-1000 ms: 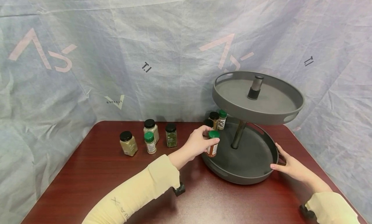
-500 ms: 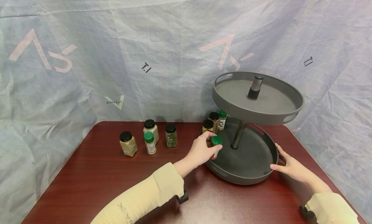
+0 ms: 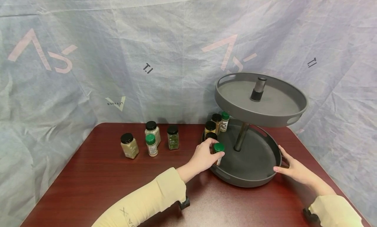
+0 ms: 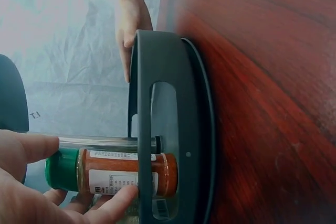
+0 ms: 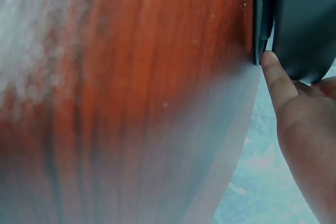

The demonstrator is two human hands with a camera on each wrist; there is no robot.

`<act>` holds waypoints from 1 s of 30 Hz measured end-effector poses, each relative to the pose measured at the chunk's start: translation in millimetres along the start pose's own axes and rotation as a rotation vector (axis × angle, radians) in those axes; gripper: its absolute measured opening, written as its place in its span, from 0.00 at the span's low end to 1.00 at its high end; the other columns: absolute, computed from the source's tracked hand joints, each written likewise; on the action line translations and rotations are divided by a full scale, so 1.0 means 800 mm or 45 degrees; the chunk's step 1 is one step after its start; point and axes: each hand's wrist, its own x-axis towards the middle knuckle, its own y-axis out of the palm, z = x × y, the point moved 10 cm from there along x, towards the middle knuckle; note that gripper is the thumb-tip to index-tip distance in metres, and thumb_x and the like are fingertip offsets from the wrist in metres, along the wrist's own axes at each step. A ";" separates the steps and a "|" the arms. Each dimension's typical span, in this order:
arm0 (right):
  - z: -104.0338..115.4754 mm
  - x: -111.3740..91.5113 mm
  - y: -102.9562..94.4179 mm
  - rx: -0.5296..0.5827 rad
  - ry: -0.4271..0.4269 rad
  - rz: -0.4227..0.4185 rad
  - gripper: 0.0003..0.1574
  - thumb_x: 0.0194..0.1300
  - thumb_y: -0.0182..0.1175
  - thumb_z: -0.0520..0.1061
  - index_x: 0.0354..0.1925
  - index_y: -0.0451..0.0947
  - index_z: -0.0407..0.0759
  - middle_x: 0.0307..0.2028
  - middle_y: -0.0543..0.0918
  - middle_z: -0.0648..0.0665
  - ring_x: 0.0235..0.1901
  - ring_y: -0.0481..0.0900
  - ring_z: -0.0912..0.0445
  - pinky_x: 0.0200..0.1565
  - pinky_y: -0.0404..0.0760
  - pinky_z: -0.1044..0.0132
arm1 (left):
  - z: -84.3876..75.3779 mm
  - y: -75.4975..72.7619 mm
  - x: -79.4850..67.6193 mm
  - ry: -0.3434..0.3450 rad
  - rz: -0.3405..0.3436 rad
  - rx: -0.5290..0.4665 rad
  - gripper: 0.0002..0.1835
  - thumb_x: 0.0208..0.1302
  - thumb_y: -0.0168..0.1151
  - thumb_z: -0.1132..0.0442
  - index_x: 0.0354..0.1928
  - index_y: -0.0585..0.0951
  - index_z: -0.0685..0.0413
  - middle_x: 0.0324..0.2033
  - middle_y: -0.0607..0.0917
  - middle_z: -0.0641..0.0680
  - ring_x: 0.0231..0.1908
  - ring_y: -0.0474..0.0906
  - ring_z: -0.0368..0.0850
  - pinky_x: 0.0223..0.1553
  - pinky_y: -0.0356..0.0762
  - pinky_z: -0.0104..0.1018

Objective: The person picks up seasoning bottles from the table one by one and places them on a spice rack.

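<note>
My left hand (image 3: pixel 203 157) pinches a spice jar (image 4: pixel 113 174) with a green cap and orange-red powder, thumb at the cap and fingers along its side. It stands upright just inside the lower tray (image 3: pixel 250 183) of a grey two-tier round stand. In the left wrist view the jar's base shows through the tray's handle slot. Close behind it, a black-lidded jar (image 3: pixel 211 135) is partly covered by the hand. On the opposite side my right hand (image 3: pixel 297 168) touches the lower tray's rim with thumb and fingers spread. In the right wrist view one fingertip (image 5: pixel 269 59) meets the tray edge.
Inside the lower tray's back left stand more jars, including a yellow one (image 3: pixel 210 127) and a green-capped one (image 3: pixel 225 121). Several jars, among them a dark green herb jar (image 3: pixel 173 138), stand left on the table. The upper tray (image 3: pixel 262 114) overhangs the lower one.
My left hand has brought the green-capped jar lower and slightly toward me, inside the tray wall, uncovering the black-lidded jars behind. The right hand stays at the rim.
</note>
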 end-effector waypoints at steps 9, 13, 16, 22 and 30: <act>0.001 0.000 0.000 0.004 0.000 -0.006 0.61 0.61 0.64 0.43 0.73 0.31 0.36 0.67 0.51 0.23 0.52 0.53 0.89 0.46 0.67 0.86 | 0.007 -0.002 -0.002 -0.022 0.002 0.038 0.20 0.60 0.66 0.58 0.52 0.75 0.55 0.41 0.81 0.51 0.39 0.79 0.39 0.36 0.77 0.28; 0.003 0.000 0.000 0.022 -0.013 -0.008 0.60 0.61 0.64 0.42 0.73 0.31 0.36 0.67 0.51 0.22 0.52 0.54 0.88 0.46 0.67 0.86 | 0.009 0.000 -0.002 -0.035 0.010 0.058 0.21 0.59 0.66 0.58 0.52 0.75 0.55 0.41 0.81 0.50 0.38 0.79 0.38 0.35 0.76 0.28; 0.004 0.000 0.001 0.026 -0.019 -0.010 0.60 0.61 0.64 0.41 0.73 0.32 0.35 0.67 0.51 0.22 0.52 0.54 0.88 0.46 0.66 0.86 | 0.010 0.001 -0.002 -0.037 0.012 0.070 0.21 0.59 0.67 0.58 0.52 0.75 0.55 0.40 0.82 0.50 0.38 0.79 0.38 0.35 0.76 0.28; 0.004 0.001 0.000 0.012 -0.016 -0.017 0.61 0.61 0.64 0.42 0.73 0.32 0.36 0.67 0.51 0.22 0.52 0.54 0.88 0.46 0.66 0.87 | 0.010 0.002 -0.001 -0.017 0.013 0.089 0.21 0.59 0.67 0.58 0.52 0.75 0.56 0.40 0.82 0.51 0.37 0.79 0.38 0.35 0.76 0.27; 0.003 0.001 0.001 0.022 -0.025 -0.016 0.60 0.61 0.64 0.41 0.73 0.32 0.35 0.66 0.51 0.21 0.52 0.55 0.88 0.46 0.66 0.86 | 0.011 0.002 -0.001 -0.018 0.009 0.106 0.21 0.59 0.67 0.58 0.52 0.75 0.57 0.40 0.82 0.51 0.36 0.79 0.38 0.35 0.76 0.28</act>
